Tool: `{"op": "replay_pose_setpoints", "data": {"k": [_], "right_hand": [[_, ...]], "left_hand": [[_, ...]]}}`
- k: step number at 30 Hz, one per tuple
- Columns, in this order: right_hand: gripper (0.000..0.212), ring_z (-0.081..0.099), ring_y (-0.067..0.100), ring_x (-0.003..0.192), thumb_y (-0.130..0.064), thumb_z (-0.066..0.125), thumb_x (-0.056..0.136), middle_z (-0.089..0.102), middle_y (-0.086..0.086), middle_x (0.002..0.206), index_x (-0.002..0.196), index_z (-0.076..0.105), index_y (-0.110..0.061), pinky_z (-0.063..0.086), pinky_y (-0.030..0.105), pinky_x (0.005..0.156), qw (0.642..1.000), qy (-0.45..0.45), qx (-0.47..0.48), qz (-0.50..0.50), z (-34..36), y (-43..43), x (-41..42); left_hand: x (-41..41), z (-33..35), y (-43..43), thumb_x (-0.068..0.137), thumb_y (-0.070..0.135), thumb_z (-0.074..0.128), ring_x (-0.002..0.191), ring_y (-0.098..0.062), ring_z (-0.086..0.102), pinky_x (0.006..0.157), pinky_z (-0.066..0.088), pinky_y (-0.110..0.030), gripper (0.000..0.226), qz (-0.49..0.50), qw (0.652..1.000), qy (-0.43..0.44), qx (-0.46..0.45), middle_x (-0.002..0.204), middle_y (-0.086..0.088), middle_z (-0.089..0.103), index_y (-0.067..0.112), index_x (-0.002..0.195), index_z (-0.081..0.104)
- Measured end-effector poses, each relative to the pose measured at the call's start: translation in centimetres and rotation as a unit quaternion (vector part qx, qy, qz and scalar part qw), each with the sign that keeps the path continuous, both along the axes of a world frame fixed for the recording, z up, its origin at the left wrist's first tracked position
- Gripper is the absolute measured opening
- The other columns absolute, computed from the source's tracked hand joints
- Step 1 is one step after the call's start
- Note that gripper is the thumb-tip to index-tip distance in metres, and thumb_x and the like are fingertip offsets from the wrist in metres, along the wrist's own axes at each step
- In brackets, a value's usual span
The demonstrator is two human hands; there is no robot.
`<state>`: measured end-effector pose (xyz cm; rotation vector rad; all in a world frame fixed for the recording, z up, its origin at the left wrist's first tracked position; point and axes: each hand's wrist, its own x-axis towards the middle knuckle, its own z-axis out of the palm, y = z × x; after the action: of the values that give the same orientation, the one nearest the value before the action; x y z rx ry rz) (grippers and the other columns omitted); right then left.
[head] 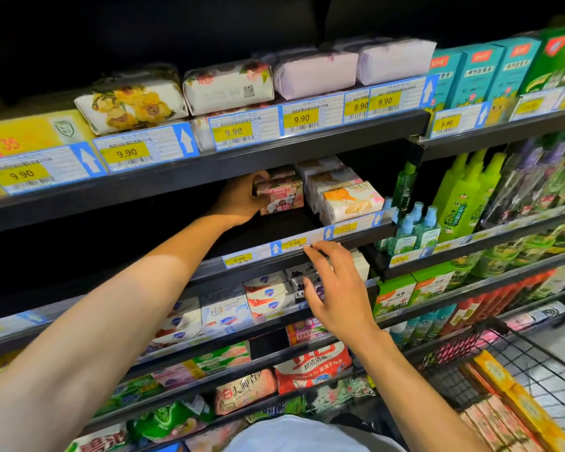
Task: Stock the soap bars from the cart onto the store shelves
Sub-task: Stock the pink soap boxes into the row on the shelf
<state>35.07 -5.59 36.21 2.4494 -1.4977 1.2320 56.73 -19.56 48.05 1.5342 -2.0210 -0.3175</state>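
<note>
Bare forearms stretch up from just below. Now the left grip (pixel 242 199) wraps a pink cardboard soap box (pixel 279 194), printed "Goat Soap", deep on the dark middle shelf (pixel 268 230) beside glossy orange-and-white wrapped bars (pixel 349 199). Meanwhile the right grip (pixel 336 288) is wide, fingers spread, one fingertip touching the price rail (pixel 294 244) marked 3.90. Low right, the wire cart (pixel 535 363) holds long yellow boxes (pixel 516 402).

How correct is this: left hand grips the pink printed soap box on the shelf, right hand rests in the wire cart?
Partly wrong. The head view shows the right hand touching the price label rail, not in the wire cart. The left hand does grip the pink printed soap box on the shelf.
</note>
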Motion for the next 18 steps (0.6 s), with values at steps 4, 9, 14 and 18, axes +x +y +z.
{"op": "replay_pose_setpoints", "data": {"k": [4, 9, 14, 18], "right_hand": [[0.050, 0.043, 0.028, 0.137, -0.022, 0.063, 0.097, 0.050, 0.008, 0.142, 0.143, 0.053, -0.006, 0.041, 0.040, 0.114, 1.000, -0.001, -0.010, -0.001, -0.3, -0.1, 0.1], [0.053, 0.042, 0.029, 0.138, -0.020, 0.065, 0.094, 0.050, 0.008, 0.143, 0.143, 0.052, -0.006, 0.037, 0.037, 0.117, 1.000, 0.003, -0.016, -0.007, -0.6, -0.2, 0.2], [0.053, 0.042, 0.029, 0.139, -0.022, 0.064, 0.095, 0.049, 0.008, 0.144, 0.144, 0.051, -0.007, 0.038, 0.038, 0.117, 1.000, 0.009, -0.004, -0.015, -0.4, 0.0, 0.4], [0.053, 0.041, 0.029, 0.140, -0.025, 0.062, 0.096, 0.048, 0.008, 0.145, 0.145, 0.050, -0.008, 0.040, 0.039, 0.115, 0.999, 0.024, 0.015, -0.023, 0.0, 0.2, 0.5]], "left_hand": [[-0.2, -0.1, -0.2, 0.091, 0.009, 0.072, 0.132, -0.024, 0.052, 0.102, 0.037, -0.021, 0.059, -0.013, 1.000, 0.013, 0.024, 0.144, -0.010, 0.055, 0.011, 0.145, 0.049], [0.2, -0.4, -1.0, 0.087, 0.010, 0.076, 0.128, -0.024, 0.056, 0.107, 0.042, -0.028, 0.063, -0.027, 0.999, 0.006, 0.027, 0.140, -0.010, 0.059, 0.012, 0.145, 0.051], [0.3, -0.6, -1.1, 0.087, 0.013, 0.077, 0.127, -0.025, 0.055, 0.104, 0.041, -0.026, 0.062, -0.032, 0.999, 0.000, 0.013, 0.140, -0.010, 0.059, 0.013, 0.144, 0.051], [-0.1, -0.6, -1.0, 0.086, 0.015, 0.079, 0.127, -0.023, 0.056, 0.101, 0.039, -0.021, 0.062, -0.026, 0.999, 0.009, 0.017, 0.139, -0.010, 0.060, 0.011, 0.142, 0.053]]}}
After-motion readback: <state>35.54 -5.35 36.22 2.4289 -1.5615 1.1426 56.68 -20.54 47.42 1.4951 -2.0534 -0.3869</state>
